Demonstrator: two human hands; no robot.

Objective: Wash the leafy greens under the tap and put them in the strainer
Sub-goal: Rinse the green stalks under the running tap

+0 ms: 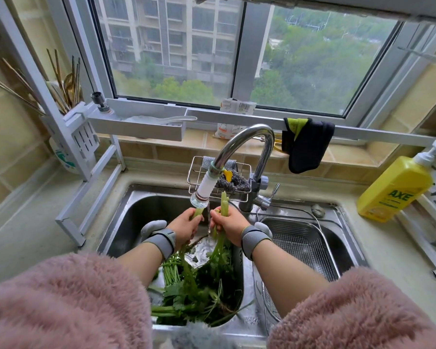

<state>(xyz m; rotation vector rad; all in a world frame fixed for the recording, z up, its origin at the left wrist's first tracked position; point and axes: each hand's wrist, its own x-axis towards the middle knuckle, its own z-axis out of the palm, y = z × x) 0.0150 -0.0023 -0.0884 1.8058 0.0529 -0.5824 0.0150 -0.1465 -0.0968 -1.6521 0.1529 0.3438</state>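
Under the tap point(239, 152), both hands grip pale green stalks point(224, 203) of the leafy greens point(196, 285): left hand point(185, 226) and right hand point(228, 224) closed around them, leaves hanging into the left sink point(126, 222). Right of it sits the wire strainer point(305, 245). Forearms reach forward from pink sleeves.

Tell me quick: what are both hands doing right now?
Left hand: closed on a green stalk under the tap.
Right hand: closed on a leafy stalk.
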